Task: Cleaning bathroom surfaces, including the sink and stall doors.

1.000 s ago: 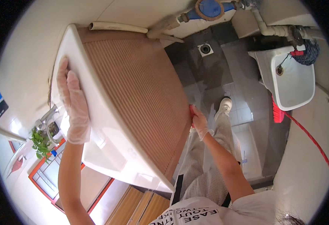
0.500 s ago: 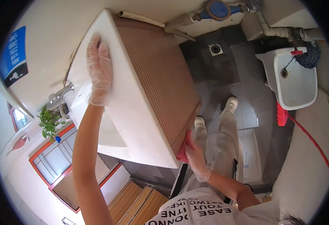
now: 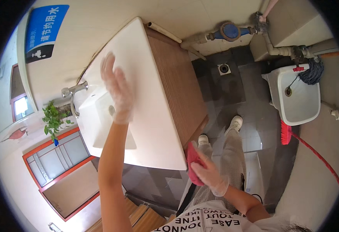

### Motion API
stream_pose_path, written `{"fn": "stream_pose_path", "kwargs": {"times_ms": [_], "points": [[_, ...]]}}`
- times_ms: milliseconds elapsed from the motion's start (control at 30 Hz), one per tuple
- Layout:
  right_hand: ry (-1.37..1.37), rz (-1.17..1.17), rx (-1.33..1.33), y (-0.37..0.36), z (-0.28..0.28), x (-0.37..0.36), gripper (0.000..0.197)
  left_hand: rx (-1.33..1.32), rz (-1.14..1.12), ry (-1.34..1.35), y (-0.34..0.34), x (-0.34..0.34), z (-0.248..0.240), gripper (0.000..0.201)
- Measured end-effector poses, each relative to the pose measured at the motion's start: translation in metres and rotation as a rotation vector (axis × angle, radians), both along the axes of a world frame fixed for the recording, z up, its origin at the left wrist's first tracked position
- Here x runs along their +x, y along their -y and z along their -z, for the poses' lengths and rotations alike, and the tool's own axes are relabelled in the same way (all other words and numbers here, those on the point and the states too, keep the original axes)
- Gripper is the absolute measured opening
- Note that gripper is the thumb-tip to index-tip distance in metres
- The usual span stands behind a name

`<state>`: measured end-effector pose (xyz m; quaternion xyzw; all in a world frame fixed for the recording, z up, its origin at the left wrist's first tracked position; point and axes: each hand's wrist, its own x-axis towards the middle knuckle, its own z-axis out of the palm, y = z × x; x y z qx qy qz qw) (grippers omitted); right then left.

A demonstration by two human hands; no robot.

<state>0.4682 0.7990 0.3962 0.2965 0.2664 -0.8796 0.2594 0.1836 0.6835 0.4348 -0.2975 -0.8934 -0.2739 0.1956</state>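
Note:
My left hand [image 3: 117, 89], in a clear plastic glove, is over the white washbasin top [image 3: 154, 104] beside its sunken bowl [image 3: 99, 125]. Its fingers are stretched out and slightly blurred; whether it touches the surface I cannot tell. My right hand [image 3: 210, 174], gloved the same way, grips a folded red cloth [image 3: 193, 162] just off the near right corner of the top. Below the top, the brown ribbed cabinet [image 3: 181, 83] shows its side. A chrome faucet [image 3: 75, 89] stands at the bowl's wall side.
A green plant [image 3: 53, 120] hangs left of the faucet. On the right, a white mop sink [image 3: 299, 98] holds a dark mop head [image 3: 312, 71], with a red brush [image 3: 286, 133] below it. Pipes with a blue meter [image 3: 230, 31] run along the far wall. A drain [image 3: 224, 69] sits in the dark floor.
The view has shifted. My left hand has gone from lying flat on the far part of the top to nearer the bowl. The red cloth has come out from the cabinet's edge.

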Motion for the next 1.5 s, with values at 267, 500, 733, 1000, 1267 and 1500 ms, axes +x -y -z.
{"fn": "stream_pose_path", "kwargs": {"times_ms": [267, 500, 733, 1000, 1267, 1500], "points": [[-0.712, -0.201, 1.294, 0.001, -0.023, -0.076, 0.055, -0.255, -0.171, 0.385, 0.099, 0.173, -0.015, 0.047], [-0.623, -0.061, 1.428, -0.012, 0.007, -0.251, 0.046, -0.385, -0.225, 0.251, 0.096, 0.203, 0.011, 0.048], [-0.64, -0.184, 1.374, -0.001, -0.001, -0.162, 0.05, -0.404, -0.197, 0.266, 0.101, 0.199, 0.011, 0.048], [-0.672, -0.19, 1.377, 0.012, -0.002, -0.084, 0.051, -0.44, -0.16, 0.289, 0.104, 0.202, 0.007, 0.047], [-0.646, -0.019, 1.526, -0.017, 0.01, -0.212, 0.042, -0.399, -0.151, 0.249, 0.091, 0.199, 0.013, 0.045], [-0.768, -0.318, 1.459, 0.012, -0.021, -0.002, 0.049, -0.47, -0.17, 0.228, 0.1, 0.201, 0.007, 0.044]]}}
